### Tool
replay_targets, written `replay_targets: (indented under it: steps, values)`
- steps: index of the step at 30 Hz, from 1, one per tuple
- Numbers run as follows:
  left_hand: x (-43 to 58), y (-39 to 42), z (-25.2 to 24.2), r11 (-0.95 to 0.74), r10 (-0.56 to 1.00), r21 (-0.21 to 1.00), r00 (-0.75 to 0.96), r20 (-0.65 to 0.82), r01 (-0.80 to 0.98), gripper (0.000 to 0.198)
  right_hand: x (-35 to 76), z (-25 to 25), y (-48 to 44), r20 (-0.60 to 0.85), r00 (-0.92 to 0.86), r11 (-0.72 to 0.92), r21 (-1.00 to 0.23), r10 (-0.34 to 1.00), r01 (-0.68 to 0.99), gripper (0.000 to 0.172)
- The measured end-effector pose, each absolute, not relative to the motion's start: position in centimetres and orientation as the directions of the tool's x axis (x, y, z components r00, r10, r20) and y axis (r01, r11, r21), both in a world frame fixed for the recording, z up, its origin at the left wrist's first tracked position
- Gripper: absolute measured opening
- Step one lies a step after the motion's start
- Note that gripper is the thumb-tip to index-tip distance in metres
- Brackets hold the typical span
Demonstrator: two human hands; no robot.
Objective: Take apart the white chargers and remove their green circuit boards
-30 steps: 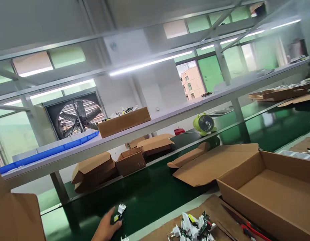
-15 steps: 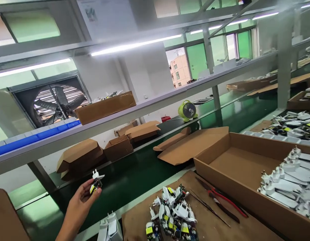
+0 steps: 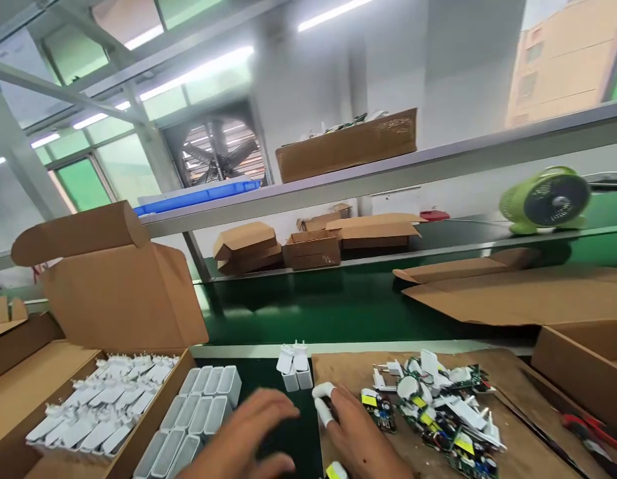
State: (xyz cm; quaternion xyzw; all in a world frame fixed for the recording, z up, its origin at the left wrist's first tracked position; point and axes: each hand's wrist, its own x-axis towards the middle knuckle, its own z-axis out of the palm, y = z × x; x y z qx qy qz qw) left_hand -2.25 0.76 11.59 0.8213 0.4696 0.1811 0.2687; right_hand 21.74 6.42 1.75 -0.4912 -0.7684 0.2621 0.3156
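Observation:
My left hand (image 3: 256, 436) is low in the middle, blurred, with fingers and thumb apart and nothing seen in it. It is beside white open plastic cases (image 3: 189, 412) set in rows. My right hand (image 3: 356, 432) wears white finger covers; its visible fingers are loosely bent and a little apart over the mat's left edge, and nothing shows between them. A yellow-and-white piece (image 3: 337, 471) shows beneath it, partly cut off. To its right lie a small circuit board (image 3: 378, 409) with a yellow label and a pile of boards with white plug parts (image 3: 438, 406). Ahead stand white plug cases (image 3: 294, 366).
A carton (image 3: 186, 366) of white plug parts is at left, its lid (image 3: 123, 293) raised. Tweezers (image 3: 538, 426) and red-handled pliers (image 3: 595, 432) lie at right by another carton (image 3: 582, 352). The green belt (image 3: 308, 306) runs behind, under a shelf (image 3: 338, 176). A green fan (image 3: 548, 199) stands beyond.
The view has swung left and levelled out. My left hand, earlier holding a plug with its circuit board, now shows nothing in it. My right hand has come into view.

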Motion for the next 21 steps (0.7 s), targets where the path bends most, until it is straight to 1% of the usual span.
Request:
replay_targets:
  steps: [2, 4, 6, 7, 8, 10, 11, 13, 14, 16, 17, 18, 20, 21]
  values:
    - [-5.4, 0.7, 12.0, -0.366, 0.929, 0.43, 0.347, 0.125, 0.825, 0.034, 21.8, 2.3, 6.5, 0.208, -0.333, 0.376, -0.71, 0.92, 0.595, 0.032]
    - [-8.4, 0.6, 11.2, -0.25, 0.962, 0.233, 0.215, 0.167, 0.94, 0.022, 21.8, 3.0, 6.5, 0.188, -0.347, 0.372, -0.708, 0.919, 0.601, 0.03]
    - [-10.5, 0.3, 9.4, -0.177, 0.969, 0.108, 0.154, 0.193, 0.978, 0.014, 21.6, 4.0, 6.4, 0.168, -0.366, 0.371, -0.704, 0.915, 0.606, 0.028]
    - [-11.0, 0.1, 8.4, -0.175, 0.966, 0.085, 0.154, 0.209, 0.981, 0.008, 21.6, 4.6, 6.3, 0.156, -0.378, 0.372, -0.7, 0.913, 0.61, 0.027]
    - [-11.2, -0.1, 7.5, -0.199, 0.957, 0.09, 0.174, 0.231, 0.976, 0.004, 21.6, 5.3, 6.0, 0.141, -0.388, 0.371, -0.691, 0.911, 0.62, 0.025]
    - [-10.6, -0.7, 6.2, -0.277, 0.937, 0.17, 0.226, 0.268, 0.946, 0.017, 21.7, 6.7, 5.0, 0.107, -0.399, 0.364, -0.661, 0.911, 0.656, 0.023]
    - [-9.9, -1.0, 6.0, -0.312, 0.931, 0.238, 0.246, 0.27, 0.92, 0.02, 21.8, 7.3, 4.3, 0.079, -0.41, 0.365, -0.628, 0.909, 0.687, 0.021]
    - [-8.1, -1.4, 6.1, -0.357, 0.931, 0.399, 0.286, 0.228, 0.845, 0.02, 22.3, 8.2, 2.6, -0.013, -0.446, 0.375, -0.522, 0.895, 0.766, 0.014]
    - [-7.1, -1.5, 6.3, -0.366, 0.931, 0.472, 0.312, 0.191, 0.802, 0.018, 22.6, 8.5, 1.6, -0.065, -0.464, 0.385, -0.463, 0.884, 0.799, 0.019]
    - [-5.2, -1.1, 6.7, -0.375, 0.917, 0.579, 0.379, 0.12, 0.724, 0.012, 23.3, 8.4, -0.1, -0.159, -0.506, 0.423, -0.373, 0.848, 0.826, 0.044]
    - [-4.4, -0.8, 6.8, -0.383, 0.905, 0.611, 0.414, 0.097, 0.693, 0.009, 23.7, 8.2, -0.8, -0.176, -0.521, 0.436, -0.366, 0.835, 0.822, 0.054]
    - [-3.7, -0.4, 6.8, -0.395, 0.891, 0.633, 0.445, 0.087, 0.666, 0.006, 24.1, 8.0, -1.4, -0.168, -0.526, 0.435, -0.384, 0.834, 0.814, 0.06]
    - [-2.7, 0.4, 6.3, -0.419, 0.869, 0.667, 0.485, 0.098, 0.616, 0.003, 24.8, 7.7, -2.2, -0.14, -0.519, 0.421, -0.427, 0.843, 0.8, 0.062]
    - [-2.4, 0.8, 5.9, -0.427, 0.865, 0.685, 0.488, 0.119, 0.591, 0.006, 25.2, 7.8, -2.5, -0.124, -0.505, 0.407, -0.444, 0.854, 0.798, 0.061]
